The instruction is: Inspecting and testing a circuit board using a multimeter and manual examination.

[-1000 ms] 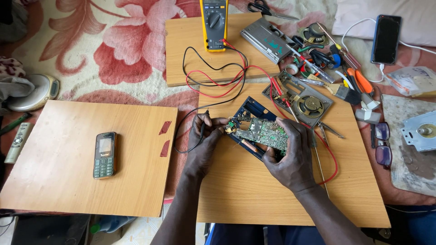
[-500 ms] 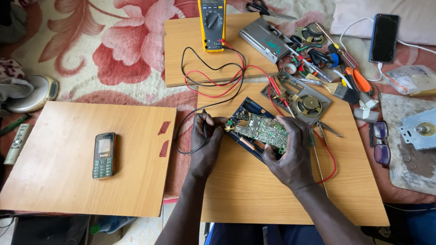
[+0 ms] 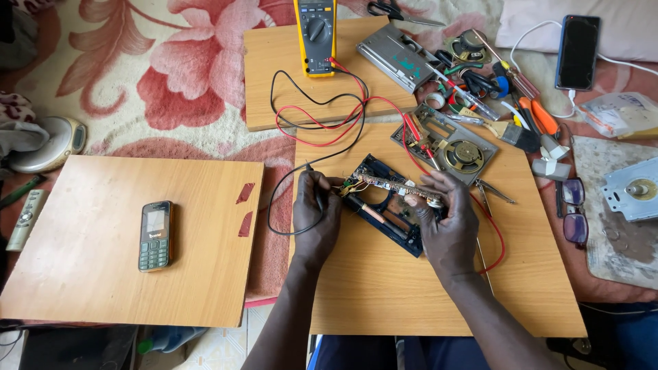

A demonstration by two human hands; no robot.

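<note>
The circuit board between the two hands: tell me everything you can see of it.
The green circuit board is tipped up on edge, showing mostly its thin long side, over a dark blue plastic casing on the light wooden board. Small components and coloured wires crowd its left end. The right hand grips its right end; the left hand holds a black probe lead by its left end. Finer parts are too small to tell.

Home electronics bench: multimeter (image 3: 315, 34), floral carpet (image 3: 157, 75)
</note>
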